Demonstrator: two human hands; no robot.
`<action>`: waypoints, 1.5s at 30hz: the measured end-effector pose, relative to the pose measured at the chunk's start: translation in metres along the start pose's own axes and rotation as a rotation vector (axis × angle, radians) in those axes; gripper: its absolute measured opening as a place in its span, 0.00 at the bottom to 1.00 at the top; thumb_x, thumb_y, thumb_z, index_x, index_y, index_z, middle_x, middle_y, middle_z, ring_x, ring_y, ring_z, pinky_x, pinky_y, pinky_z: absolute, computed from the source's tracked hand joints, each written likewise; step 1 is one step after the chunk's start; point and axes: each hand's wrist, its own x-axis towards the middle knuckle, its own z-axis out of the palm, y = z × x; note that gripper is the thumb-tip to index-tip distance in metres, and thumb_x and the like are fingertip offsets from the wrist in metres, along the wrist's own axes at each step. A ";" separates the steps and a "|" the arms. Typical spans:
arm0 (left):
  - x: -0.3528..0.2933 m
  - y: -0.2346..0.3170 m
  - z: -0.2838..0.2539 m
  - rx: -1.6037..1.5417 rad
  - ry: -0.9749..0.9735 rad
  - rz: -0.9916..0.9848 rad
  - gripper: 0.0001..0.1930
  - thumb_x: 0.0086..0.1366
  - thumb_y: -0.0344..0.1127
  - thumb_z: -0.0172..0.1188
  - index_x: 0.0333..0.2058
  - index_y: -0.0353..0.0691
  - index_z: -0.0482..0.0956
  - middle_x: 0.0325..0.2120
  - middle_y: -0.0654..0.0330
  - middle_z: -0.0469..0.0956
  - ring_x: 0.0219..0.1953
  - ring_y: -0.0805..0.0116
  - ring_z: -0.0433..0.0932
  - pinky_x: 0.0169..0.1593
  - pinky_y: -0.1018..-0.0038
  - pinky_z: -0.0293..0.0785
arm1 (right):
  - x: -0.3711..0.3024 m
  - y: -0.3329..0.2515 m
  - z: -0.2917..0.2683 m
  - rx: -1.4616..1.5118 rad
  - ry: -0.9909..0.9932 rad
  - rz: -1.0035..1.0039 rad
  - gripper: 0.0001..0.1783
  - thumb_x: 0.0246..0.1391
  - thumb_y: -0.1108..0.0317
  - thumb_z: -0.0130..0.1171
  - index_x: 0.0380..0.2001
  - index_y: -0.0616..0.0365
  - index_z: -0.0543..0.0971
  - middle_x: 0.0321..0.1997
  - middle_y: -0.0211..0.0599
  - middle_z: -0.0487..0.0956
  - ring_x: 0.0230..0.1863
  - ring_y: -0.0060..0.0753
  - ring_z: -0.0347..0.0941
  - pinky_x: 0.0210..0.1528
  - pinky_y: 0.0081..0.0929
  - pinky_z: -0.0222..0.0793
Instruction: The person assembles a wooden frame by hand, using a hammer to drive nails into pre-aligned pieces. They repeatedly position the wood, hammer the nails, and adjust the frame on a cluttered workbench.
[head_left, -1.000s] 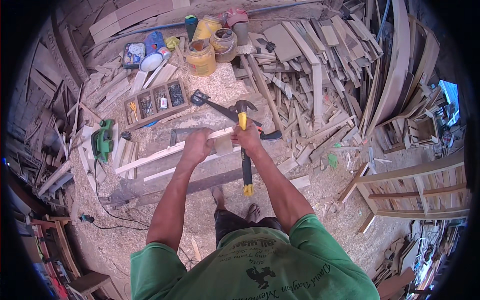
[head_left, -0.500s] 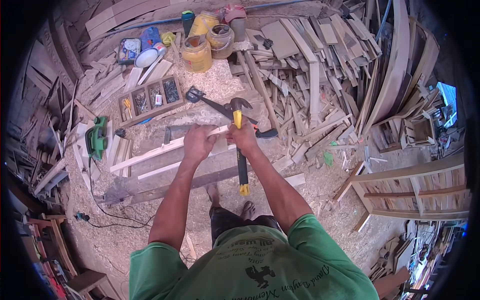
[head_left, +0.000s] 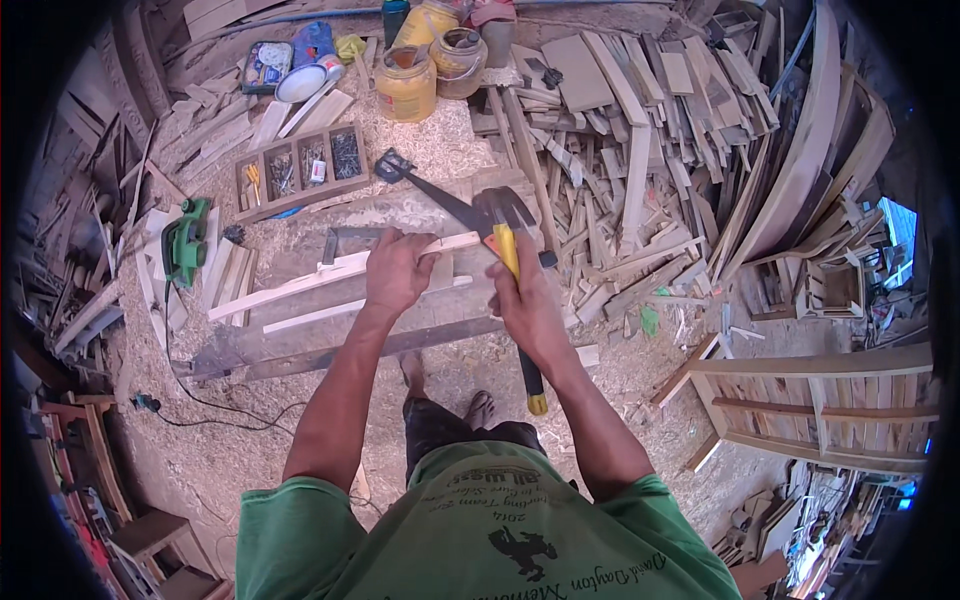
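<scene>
My left hand [head_left: 399, 272] is closed on a long pale wood strip [head_left: 290, 286], near its right end; whether the fingertips also pinch something small cannot be made out. My right hand [head_left: 531, 312] grips a claw hammer [head_left: 531, 381] with a yellow and black handle. Its metal head is tilted up beyond the hand, just right of the strip's end. Behind both hands a handsaw [head_left: 437, 199] with a dark blade lies slanting on the bench, partly covered by the hammer. A second pale strip [head_left: 318, 317] lies nearer me, and a metal square [head_left: 331, 246] sits behind the left hand.
Beyond the strips stands a divided wooden box [head_left: 297, 208] of nails. A green power planer [head_left: 185, 245] with a cord is at left. Yellow tubs [head_left: 406, 95] stand at the back. Scrap wood [head_left: 610, 180] is heaped at right, near a slatted wooden frame [head_left: 815, 408].
The hammer has moved right, away from the strip's end, and its head now tilts. My left hand still holds the strip. The whole view has shifted slightly.
</scene>
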 end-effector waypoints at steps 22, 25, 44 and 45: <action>-0.005 -0.015 0.000 0.005 0.063 0.022 0.15 0.62 0.36 0.73 0.49 0.48 0.90 0.43 0.59 0.90 0.49 0.52 0.81 0.55 0.56 0.79 | -0.003 -0.090 -0.025 -0.318 0.180 -0.534 0.36 0.71 0.74 0.60 0.79 0.55 0.67 0.51 0.66 0.86 0.36 0.61 0.87 0.40 0.49 0.85; -0.005 -0.016 -0.001 0.011 0.075 0.035 0.15 0.63 0.37 0.72 0.49 0.47 0.90 0.43 0.60 0.90 0.48 0.53 0.81 0.54 0.58 0.80 | 0.010 -0.125 -0.038 -0.077 0.434 -0.827 0.38 0.77 0.72 0.53 0.84 0.58 0.55 0.35 0.38 0.78 0.27 0.30 0.72 0.27 0.31 0.67; -0.013 -0.009 0.001 0.006 0.112 0.058 0.13 0.64 0.37 0.69 0.47 0.47 0.89 0.39 0.59 0.88 0.48 0.55 0.80 0.57 0.58 0.76 | 0.008 -0.038 -0.001 -0.258 0.341 -0.840 0.34 0.77 0.73 0.52 0.81 0.62 0.60 0.25 0.43 0.77 0.22 0.33 0.74 0.26 0.35 0.70; -0.009 -0.006 -0.002 -0.002 0.102 0.039 0.13 0.64 0.37 0.70 0.47 0.47 0.89 0.39 0.59 0.88 0.48 0.54 0.80 0.57 0.58 0.75 | 0.005 -0.001 0.006 -0.544 0.185 -0.722 0.35 0.76 0.74 0.54 0.81 0.61 0.61 0.26 0.48 0.78 0.22 0.38 0.76 0.28 0.39 0.73</action>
